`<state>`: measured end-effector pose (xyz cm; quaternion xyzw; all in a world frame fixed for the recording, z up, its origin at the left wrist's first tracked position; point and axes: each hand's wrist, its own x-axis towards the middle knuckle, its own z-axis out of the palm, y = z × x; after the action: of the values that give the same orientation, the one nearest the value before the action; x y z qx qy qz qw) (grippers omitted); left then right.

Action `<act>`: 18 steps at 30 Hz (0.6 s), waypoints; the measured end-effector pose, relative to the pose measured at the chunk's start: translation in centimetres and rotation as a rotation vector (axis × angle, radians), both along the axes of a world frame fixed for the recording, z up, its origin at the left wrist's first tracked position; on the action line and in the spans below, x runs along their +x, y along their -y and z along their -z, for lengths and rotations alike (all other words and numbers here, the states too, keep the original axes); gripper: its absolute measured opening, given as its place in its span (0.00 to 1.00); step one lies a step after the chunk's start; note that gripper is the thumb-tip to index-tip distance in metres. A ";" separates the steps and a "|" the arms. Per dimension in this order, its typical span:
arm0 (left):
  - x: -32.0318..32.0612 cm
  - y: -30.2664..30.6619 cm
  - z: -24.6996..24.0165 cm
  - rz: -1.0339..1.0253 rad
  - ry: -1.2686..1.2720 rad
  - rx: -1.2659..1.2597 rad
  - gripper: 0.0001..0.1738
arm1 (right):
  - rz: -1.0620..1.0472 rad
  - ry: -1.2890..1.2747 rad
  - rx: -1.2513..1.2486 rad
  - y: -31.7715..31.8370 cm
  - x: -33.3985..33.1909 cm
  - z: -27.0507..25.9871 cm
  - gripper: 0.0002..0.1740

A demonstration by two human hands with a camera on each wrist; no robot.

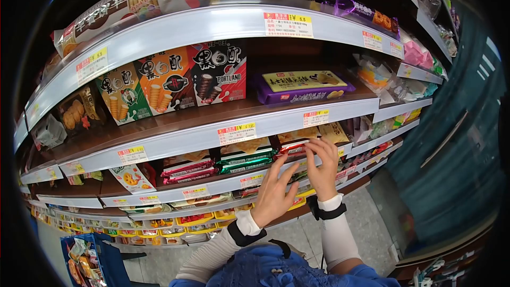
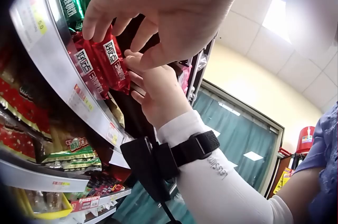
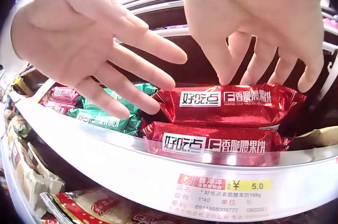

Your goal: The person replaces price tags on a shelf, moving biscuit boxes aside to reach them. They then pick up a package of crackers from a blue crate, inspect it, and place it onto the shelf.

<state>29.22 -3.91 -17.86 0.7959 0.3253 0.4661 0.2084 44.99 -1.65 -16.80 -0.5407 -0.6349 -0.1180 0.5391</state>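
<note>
Two red biscuit packs (image 3: 232,107) with white lettering lie stacked behind the clear lip of a shelf. My right hand (image 1: 322,172) reaches over them, thumb and fingers pointing down, the tips at the upper pack's top edge in the right wrist view. At the packs' left end, my left hand (image 1: 273,194) is spread with palm and fingers showing, nothing held in it. Its fingers overlap the red wrappers (image 2: 112,60) in the left wrist view. Green packs (image 3: 105,121) sit just left of the red ones, partly behind the left fingers.
A shelf above holds snack boxes (image 1: 164,79) and a purple biscuit pack (image 1: 303,87). A price strip (image 3: 227,192) runs along the front of the red packs' shelf. Pink packs (image 1: 188,171) lie farther left. A blue basket (image 1: 106,258) with snacks stands at lower left.
</note>
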 end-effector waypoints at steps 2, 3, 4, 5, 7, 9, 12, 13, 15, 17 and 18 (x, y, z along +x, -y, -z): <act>-0.4 0.4 0.2 0.019 -0.026 -0.018 0.26 | -0.022 -0.022 0.036 0.8 -0.3 0.0 0.08; -0.8 0.7 0.3 0.032 -0.052 -0.044 0.26 | -0.026 -0.023 0.038 1.5 -0.6 0.0 0.09; -1.2 0.9 0.5 0.060 -0.057 -0.044 0.26 | -0.038 -0.040 0.043 2.1 -0.8 0.3 0.09; -1.7 1.3 0.7 0.087 -0.086 -0.072 0.25 | -0.050 -0.057 0.047 2.6 -1.0 0.7 0.09; -3.2 1.6 1.1 0.205 -0.156 -0.134 0.22 | -0.133 -0.222 -0.067 3.7 -1.2 2.1 0.08; -5.1 2.2 1.6 0.266 -0.220 -0.135 0.21 | -0.164 -0.271 -0.077 4.9 -1.9 3.1 0.07; -8.5 3.2 3.0 0.400 -0.364 -0.175 0.19 | -0.189 -0.422 -0.232 6.5 -3.2 5.0 0.07; -9.7 3.4 2.9 0.482 -0.441 -0.208 0.19 | -0.225 -0.525 -0.250 7.1 -4.0 5.2 0.07; -12.5 4.3 3.1 0.501 -0.501 -0.259 0.20 | -0.267 -0.624 -0.270 8.3 -5.8 5.8 0.07; -15.3 5.4 4.5 0.507 -0.545 -0.304 0.20 | -0.325 -0.687 -0.308 9.5 -7.6 6.4 0.07; -17.1 6.1 3.8 0.491 -0.548 -0.336 0.21 | -0.339 -0.725 -0.361 10.2 -8.6 6.5 0.07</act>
<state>12.12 -10.00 -21.63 0.8995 0.2407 0.1134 0.3466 36.43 -11.81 -23.28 -0.5207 -0.4949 0.2825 0.6357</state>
